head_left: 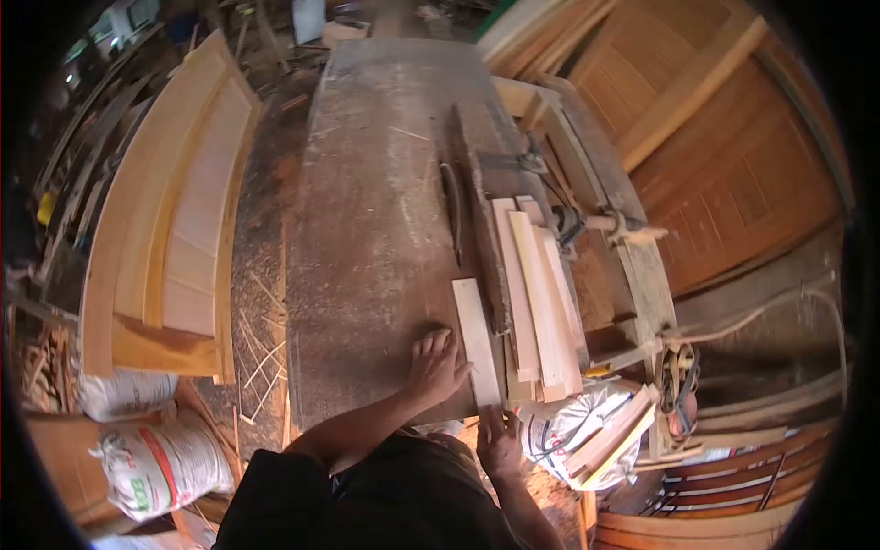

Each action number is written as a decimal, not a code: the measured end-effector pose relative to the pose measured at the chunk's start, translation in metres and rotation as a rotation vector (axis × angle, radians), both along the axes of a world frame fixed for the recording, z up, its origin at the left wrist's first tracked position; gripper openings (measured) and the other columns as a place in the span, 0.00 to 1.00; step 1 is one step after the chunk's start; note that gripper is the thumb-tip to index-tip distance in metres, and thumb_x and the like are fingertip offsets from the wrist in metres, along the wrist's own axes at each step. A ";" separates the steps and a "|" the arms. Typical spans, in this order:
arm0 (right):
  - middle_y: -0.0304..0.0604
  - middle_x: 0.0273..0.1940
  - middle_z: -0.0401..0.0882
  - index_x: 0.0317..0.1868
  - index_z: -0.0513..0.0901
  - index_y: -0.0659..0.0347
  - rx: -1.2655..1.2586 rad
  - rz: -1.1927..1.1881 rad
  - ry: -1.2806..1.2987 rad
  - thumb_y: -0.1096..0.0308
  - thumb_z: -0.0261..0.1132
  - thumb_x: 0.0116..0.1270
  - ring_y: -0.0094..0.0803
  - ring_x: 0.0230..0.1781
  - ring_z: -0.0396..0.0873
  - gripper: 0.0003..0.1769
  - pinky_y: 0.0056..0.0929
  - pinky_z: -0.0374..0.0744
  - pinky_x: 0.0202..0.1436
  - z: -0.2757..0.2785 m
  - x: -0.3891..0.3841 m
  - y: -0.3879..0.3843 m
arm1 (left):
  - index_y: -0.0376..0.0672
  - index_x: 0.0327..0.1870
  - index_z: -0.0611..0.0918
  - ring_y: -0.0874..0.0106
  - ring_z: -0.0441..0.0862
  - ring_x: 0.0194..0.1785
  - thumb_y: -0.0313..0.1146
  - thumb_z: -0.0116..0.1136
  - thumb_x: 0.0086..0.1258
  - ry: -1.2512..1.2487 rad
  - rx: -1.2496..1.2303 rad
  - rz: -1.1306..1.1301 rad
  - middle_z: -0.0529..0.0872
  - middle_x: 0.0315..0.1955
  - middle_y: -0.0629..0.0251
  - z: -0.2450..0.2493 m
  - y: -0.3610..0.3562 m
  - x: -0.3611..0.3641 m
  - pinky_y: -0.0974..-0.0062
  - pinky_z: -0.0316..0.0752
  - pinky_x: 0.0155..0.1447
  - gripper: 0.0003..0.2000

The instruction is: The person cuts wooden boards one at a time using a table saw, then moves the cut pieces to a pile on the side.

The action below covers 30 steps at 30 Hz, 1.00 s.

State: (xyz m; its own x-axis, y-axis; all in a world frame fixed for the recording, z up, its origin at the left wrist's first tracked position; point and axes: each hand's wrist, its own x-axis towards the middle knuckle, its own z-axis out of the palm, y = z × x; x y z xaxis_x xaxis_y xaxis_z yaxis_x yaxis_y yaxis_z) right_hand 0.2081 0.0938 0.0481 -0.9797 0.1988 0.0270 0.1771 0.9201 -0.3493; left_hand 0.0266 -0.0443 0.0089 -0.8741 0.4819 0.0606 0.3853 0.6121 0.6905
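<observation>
A pale, thin wooden strip (474,339) lies lengthwise on the dark worktable (367,211), its near end reaching the front edge. My right hand (500,445) is closed around that near end. Flat on the tabletop, just left of the strip, rests my left hand (438,368), fingers stretched out and the thumb at the strip's edge. Along the strip's right side runs a rough fence board (481,183). A dark curved stick (452,211) lies left of the fence, beyond the strip. What the right palm covers is hidden.
Several cut wooden strips (541,302) are stacked right of the fence, beside a clamp (568,220). A white sack (587,426) with offcuts stands below at right. Panelled doors (715,156) lean at right; another wooden panel (179,229) stands left. A filled sack (165,463) sits lower left.
</observation>
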 end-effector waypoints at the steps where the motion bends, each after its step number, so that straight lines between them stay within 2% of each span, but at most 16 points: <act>1: 0.44 0.59 0.80 0.61 0.83 0.53 -0.008 -0.022 0.006 0.68 0.67 0.68 0.53 0.61 0.76 0.20 0.50 0.79 0.63 0.003 -0.007 -0.005 | 0.34 0.74 0.72 0.45 0.61 0.81 0.50 0.64 0.72 0.045 -0.043 -0.006 0.71 0.75 0.50 0.000 0.006 0.001 0.32 0.52 0.79 0.36; 4: 0.44 0.59 0.80 0.59 0.83 0.53 -0.015 -0.102 0.055 0.67 0.65 0.68 0.52 0.62 0.75 0.19 0.51 0.76 0.66 -0.017 -0.023 -0.003 | 0.34 0.78 0.68 0.45 0.56 0.85 0.53 0.59 0.75 0.123 -0.119 -0.023 0.64 0.82 0.50 -0.011 0.026 -0.004 0.30 0.47 0.81 0.38; 5: 0.44 0.59 0.80 0.59 0.83 0.53 -0.015 -0.130 0.073 0.67 0.65 0.68 0.52 0.63 0.75 0.19 0.51 0.76 0.67 -0.028 -0.026 0.000 | 0.34 0.78 0.68 0.45 0.56 0.85 0.52 0.58 0.76 0.119 -0.134 -0.019 0.64 0.82 0.50 -0.018 0.029 -0.006 0.30 0.47 0.80 0.38; 6: 0.47 0.60 0.80 0.60 0.82 0.54 0.052 -0.096 0.078 0.69 0.62 0.68 0.52 0.62 0.76 0.19 0.50 0.78 0.66 0.010 -0.040 -0.009 | 0.34 0.78 0.68 0.45 0.56 0.85 0.52 0.58 0.76 0.119 -0.146 -0.011 0.63 0.82 0.51 -0.021 0.032 -0.010 0.30 0.47 0.80 0.37; 9: 0.48 0.62 0.79 0.60 0.82 0.54 0.100 0.060 0.111 0.72 0.61 0.67 0.52 0.63 0.76 0.21 0.50 0.78 0.67 -0.008 -0.050 0.004 | 0.34 0.79 0.68 0.46 0.57 0.85 0.51 0.57 0.77 0.091 -0.156 0.012 0.64 0.82 0.51 -0.020 0.039 -0.024 0.30 0.46 0.81 0.37; 10: 0.48 0.64 0.78 0.62 0.81 0.56 0.073 0.005 0.058 0.72 0.61 0.65 0.51 0.64 0.76 0.23 0.50 0.76 0.69 -0.019 -0.052 0.004 | 0.35 0.79 0.68 0.46 0.57 0.85 0.51 0.57 0.77 0.091 -0.151 0.020 0.64 0.82 0.51 -0.020 0.039 -0.028 0.30 0.46 0.81 0.36; 13: 0.51 0.67 0.78 0.61 0.82 0.61 0.039 -0.003 -0.021 0.67 0.65 0.68 0.48 0.69 0.75 0.21 0.49 0.74 0.69 -0.020 -0.066 0.007 | 0.35 0.79 0.69 0.47 0.56 0.86 0.51 0.56 0.78 0.092 -0.144 0.049 0.65 0.82 0.52 -0.024 0.042 -0.042 0.31 0.45 0.82 0.36; 16: 0.50 0.69 0.76 0.64 0.80 0.61 0.147 0.067 -0.010 0.66 0.65 0.67 0.50 0.69 0.73 0.24 0.49 0.74 0.69 -0.020 -0.089 0.009 | 0.35 0.78 0.70 0.47 0.55 0.86 0.50 0.55 0.79 0.064 -0.149 0.058 0.63 0.83 0.52 -0.018 0.044 -0.063 0.32 0.44 0.83 0.34; 19: 0.51 0.70 0.74 0.64 0.80 0.60 0.200 0.083 -0.109 0.66 0.65 0.66 0.54 0.68 0.72 0.25 0.50 0.74 0.70 -0.022 -0.112 0.011 | 0.35 0.78 0.70 0.46 0.55 0.86 0.48 0.55 0.79 0.095 -0.111 0.093 0.65 0.82 0.52 -0.025 0.047 -0.071 0.33 0.43 0.83 0.33; 20: 0.52 0.69 0.75 0.61 0.83 0.60 0.107 -0.061 -0.196 0.66 0.65 0.66 0.60 0.68 0.72 0.22 0.52 0.75 0.70 -0.017 -0.122 0.005 | 0.35 0.77 0.71 0.46 0.56 0.85 0.47 0.55 0.79 0.115 -0.128 0.081 0.65 0.82 0.52 -0.026 0.045 -0.067 0.33 0.43 0.83 0.32; 23: 0.53 0.69 0.75 0.60 0.84 0.59 0.140 0.042 -0.098 0.67 0.65 0.66 0.64 0.67 0.72 0.21 0.53 0.75 0.71 -0.025 -0.152 0.011 | 0.36 0.77 0.72 0.46 0.57 0.85 0.45 0.55 0.79 0.149 -0.148 0.056 0.67 0.81 0.54 -0.029 0.039 -0.048 0.34 0.44 0.83 0.31; 24: 0.54 0.70 0.75 0.62 0.82 0.59 0.165 0.011 -0.146 0.66 0.64 0.68 0.64 0.67 0.72 0.23 0.53 0.75 0.72 -0.025 -0.159 0.009 | 0.36 0.77 0.72 0.46 0.57 0.84 0.45 0.56 0.78 0.140 -0.137 0.055 0.68 0.80 0.54 -0.032 0.038 -0.044 0.34 0.44 0.83 0.30; 27: 0.52 0.71 0.74 0.67 0.80 0.58 0.026 0.041 -0.148 0.64 0.65 0.68 0.62 0.67 0.73 0.26 0.52 0.74 0.73 -0.016 -0.158 0.017 | 0.36 0.76 0.73 0.46 0.58 0.84 0.43 0.56 0.78 0.147 -0.132 0.077 0.68 0.80 0.56 -0.034 0.041 -0.033 0.33 0.46 0.82 0.29; 30: 0.50 0.73 0.74 0.71 0.78 0.57 0.045 0.283 -0.002 0.59 0.69 0.68 0.58 0.69 0.71 0.31 0.54 0.76 0.69 -0.020 -0.121 0.041 | 0.37 0.75 0.73 0.47 0.59 0.84 0.42 0.56 0.78 0.130 -0.097 0.107 0.69 0.80 0.57 -0.019 0.043 -0.034 0.33 0.47 0.81 0.29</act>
State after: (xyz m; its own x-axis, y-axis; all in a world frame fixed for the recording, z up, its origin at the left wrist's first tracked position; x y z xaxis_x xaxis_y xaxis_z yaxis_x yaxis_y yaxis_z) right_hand 0.0867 0.1352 0.0282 -0.9961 -0.0836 0.0276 -0.0881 0.9477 -0.3068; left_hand -0.0073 -0.0009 -0.0101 -0.9087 0.3953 0.1344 0.3963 0.7156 0.5751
